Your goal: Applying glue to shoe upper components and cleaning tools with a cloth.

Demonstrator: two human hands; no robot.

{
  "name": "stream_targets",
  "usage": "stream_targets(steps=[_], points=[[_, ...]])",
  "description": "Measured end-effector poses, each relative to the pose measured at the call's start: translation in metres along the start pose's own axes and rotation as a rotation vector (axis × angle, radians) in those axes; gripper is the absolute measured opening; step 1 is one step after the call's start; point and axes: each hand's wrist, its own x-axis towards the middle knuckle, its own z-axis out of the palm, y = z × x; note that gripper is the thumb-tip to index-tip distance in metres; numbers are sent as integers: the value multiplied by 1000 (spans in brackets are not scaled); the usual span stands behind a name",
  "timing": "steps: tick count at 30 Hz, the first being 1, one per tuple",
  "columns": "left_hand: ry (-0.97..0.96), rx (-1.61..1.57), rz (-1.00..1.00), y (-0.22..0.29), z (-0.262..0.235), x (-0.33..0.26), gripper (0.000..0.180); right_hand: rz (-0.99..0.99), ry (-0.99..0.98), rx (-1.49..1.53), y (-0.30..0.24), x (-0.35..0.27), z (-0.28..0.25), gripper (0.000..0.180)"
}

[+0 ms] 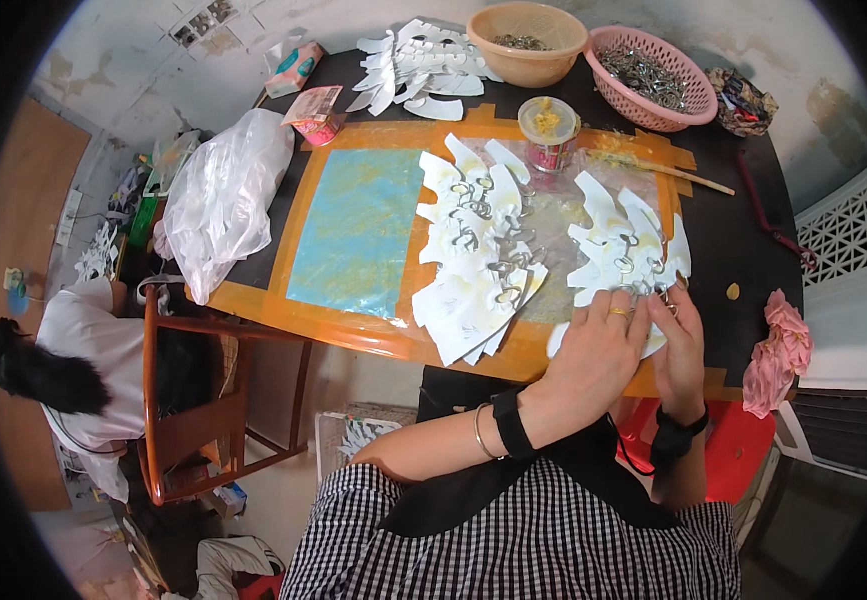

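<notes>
Over the right part of the table, my left hand (599, 340) bends its fingers together at the lower edge of a group of curved white cut pieces (604, 225). What sits under its fingertips is hidden. Close beside it, my right hand (681, 335) pinches a small metal ring (670, 308) between thumb and fingers. Part of another white piece shows below both hands. To their left lies a larger overlapping stack of white pieces (469, 285), with metal rings and yellowish smears on them.
Behind stand an open tub of yellow paste (551, 125), a tan bowl (529, 30) and pink basket (644, 85) of metal parts. A stick (689, 178) lies right. A plastic bag (229, 190), blue sheet (359, 235) and chair (199, 420) are left, near a seated person (104, 350).
</notes>
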Motion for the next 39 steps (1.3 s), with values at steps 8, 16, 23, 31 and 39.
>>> stream_targets(steps=[8,16,23,31,39], points=[[101,-399,-146,-37,-34,-9,43,-236,15,-380,0,15,-1,60],[144,62,-319,-123,-58,-5,40,-549,7,-1270,-11,17,8,61],[179,100,-340,-111,-52,-2,40,-464,-49,-1357,-7,16,-3,44],[43,123,-253,-96,-56,-8,45,-540,-17,-1319,-9,18,-5,48],[-2,2,-270,-99,-56,-32,40,-519,-114,-1484,-10,23,-11,49]])
